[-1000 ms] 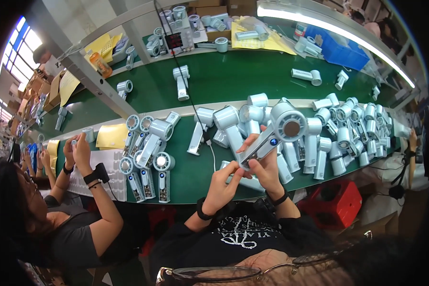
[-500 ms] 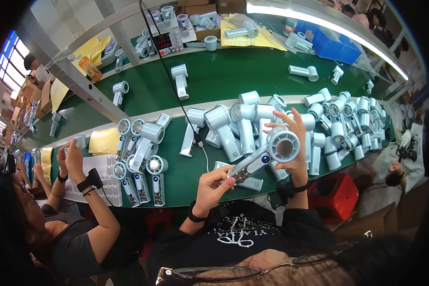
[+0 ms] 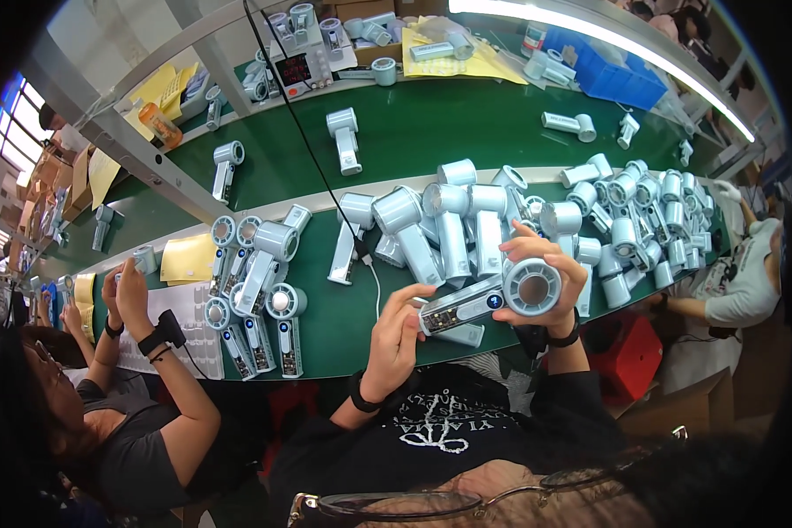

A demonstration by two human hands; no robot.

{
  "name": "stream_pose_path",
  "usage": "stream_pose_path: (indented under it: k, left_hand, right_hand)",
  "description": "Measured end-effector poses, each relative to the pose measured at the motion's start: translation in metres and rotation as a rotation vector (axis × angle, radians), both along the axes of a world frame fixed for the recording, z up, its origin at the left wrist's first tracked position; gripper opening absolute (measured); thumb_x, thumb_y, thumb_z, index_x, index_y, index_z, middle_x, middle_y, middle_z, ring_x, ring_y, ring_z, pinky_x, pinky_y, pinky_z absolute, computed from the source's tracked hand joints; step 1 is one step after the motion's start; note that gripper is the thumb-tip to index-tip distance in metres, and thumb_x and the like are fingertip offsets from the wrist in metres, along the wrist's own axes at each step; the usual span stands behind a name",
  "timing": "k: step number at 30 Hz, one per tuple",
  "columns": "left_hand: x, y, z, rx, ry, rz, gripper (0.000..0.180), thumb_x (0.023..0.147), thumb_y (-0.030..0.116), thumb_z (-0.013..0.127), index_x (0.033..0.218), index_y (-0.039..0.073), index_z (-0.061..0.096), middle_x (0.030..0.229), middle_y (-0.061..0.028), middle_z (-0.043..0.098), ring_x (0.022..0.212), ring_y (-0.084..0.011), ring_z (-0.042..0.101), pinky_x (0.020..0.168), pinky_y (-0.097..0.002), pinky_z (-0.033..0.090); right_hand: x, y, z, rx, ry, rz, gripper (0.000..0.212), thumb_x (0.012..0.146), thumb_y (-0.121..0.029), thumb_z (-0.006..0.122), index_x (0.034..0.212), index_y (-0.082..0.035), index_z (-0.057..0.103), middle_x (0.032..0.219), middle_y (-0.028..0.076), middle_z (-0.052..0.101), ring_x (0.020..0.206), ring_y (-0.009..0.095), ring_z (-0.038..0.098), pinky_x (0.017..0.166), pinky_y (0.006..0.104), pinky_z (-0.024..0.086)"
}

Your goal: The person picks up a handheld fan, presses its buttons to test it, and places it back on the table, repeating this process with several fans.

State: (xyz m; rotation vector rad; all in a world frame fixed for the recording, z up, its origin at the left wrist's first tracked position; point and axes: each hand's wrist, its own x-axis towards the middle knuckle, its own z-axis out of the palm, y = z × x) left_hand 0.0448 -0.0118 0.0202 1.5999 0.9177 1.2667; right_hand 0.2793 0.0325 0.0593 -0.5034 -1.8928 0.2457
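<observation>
A pale blue handheld fan (image 3: 466, 306) is held in front of me, nearly level, above the table's near edge. Its handle lies open along one side, baring a circuit board and a small lit blue display. My left hand (image 3: 392, 345) grips the handle's bottom end between thumb and fingers. Around the round fan head on the other side, my right hand (image 3: 574, 297) is closed, thumb near the display and fingers over the rim. Just beyond are a heap of similar fans (image 3: 453, 238) and a white cable (image 3: 377, 286).
More fans (image 3: 638, 207) are piled at the right, and several open-sided ones (image 3: 255, 334) lie at the left beside a co-worker (image 3: 141, 422). Farther back run a green belt (image 3: 431, 123), a blue bin (image 3: 612, 75) and a meter box (image 3: 299, 70). A red stool (image 3: 625, 361) stands at the right.
The fan has swung from a slant to nearly level. My right hand's spread fingers have come down around its head. At the far right, a person in white has leaned toward the table.
</observation>
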Motion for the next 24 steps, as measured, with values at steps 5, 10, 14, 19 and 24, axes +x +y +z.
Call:
stream_pose_path:
  k: [5, 10, 14, 19, 24]
  left_hand:
    - [-0.006, -0.012, -0.011, 0.228, 0.230, 0.321, 0.037, 0.100, 0.017, 0.038, 0.076, -0.006, 0.054, 0.105, -0.0129, 0.050, 0.067, -0.0109, 0.046, 0.057, -0.0232, 0.037]
    - [-0.032, -0.010, -0.007, 0.247, 0.074, 0.471, 0.034, 0.098, 0.010, 0.040, 0.068, -0.003, 0.049, 0.103, -0.0127, 0.046, 0.064, -0.0084, 0.042, 0.053, -0.0215, 0.034]
    - [-0.040, -0.015, -0.007, 0.182, 0.087, 0.505, 0.031, 0.097, 0.008, 0.043, 0.068, -0.004, 0.050, 0.104, -0.0132, 0.048, 0.071, -0.0131, 0.046, 0.058, -0.0247, 0.038]
    - [-0.039, -0.008, -0.010, 0.285, 0.217, 0.462, 0.027, 0.096, 0.007, 0.044, 0.073, -0.005, 0.052, 0.105, -0.0130, 0.050, 0.069, -0.0143, 0.049, 0.058, -0.0257, 0.040]
    - [-0.034, 0.000, -0.017, 0.213, 0.179, 0.420, 0.025, 0.097, 0.006, 0.043, 0.077, -0.007, 0.053, 0.102, -0.0121, 0.052, 0.060, -0.0107, 0.048, 0.054, -0.0238, 0.038]
  right_hand:
    - [-0.015, -0.009, 0.001, 0.145, 0.099, -0.004, 0.085, 0.065, -0.028, 0.086, 0.127, -0.009, 0.030, 0.105, 0.021, 0.058, 0.090, 0.032, 0.061, 0.083, 0.0545, 0.049]
    - [0.027, -0.043, 0.075, -0.169, 0.494, 0.532, 0.061, 0.081, -0.034, 0.064, 0.129, -0.004, 0.041, 0.113, 0.018, 0.055, 0.097, 0.025, 0.058, 0.081, 0.0382, 0.048]
    - [0.038, -0.031, 0.083, -0.505, 0.815, 1.107, 0.065, 0.089, -0.042, 0.050, 0.139, -0.004, 0.032, 0.117, 0.014, 0.050, 0.101, 0.021, 0.053, 0.083, 0.0332, 0.045]
    - [0.039, -0.031, 0.082, -0.493, 0.861, 0.943, 0.078, 0.083, -0.040, 0.061, 0.140, -0.002, 0.026, 0.110, 0.014, 0.048, 0.087, 0.021, 0.052, 0.073, 0.0322, 0.045]
    - [0.045, -0.038, 0.083, -0.449, 0.899, 0.708, 0.092, 0.076, -0.039, 0.073, 0.140, 0.000, 0.019, 0.102, 0.013, 0.046, 0.073, 0.021, 0.051, 0.063, 0.0311, 0.045]
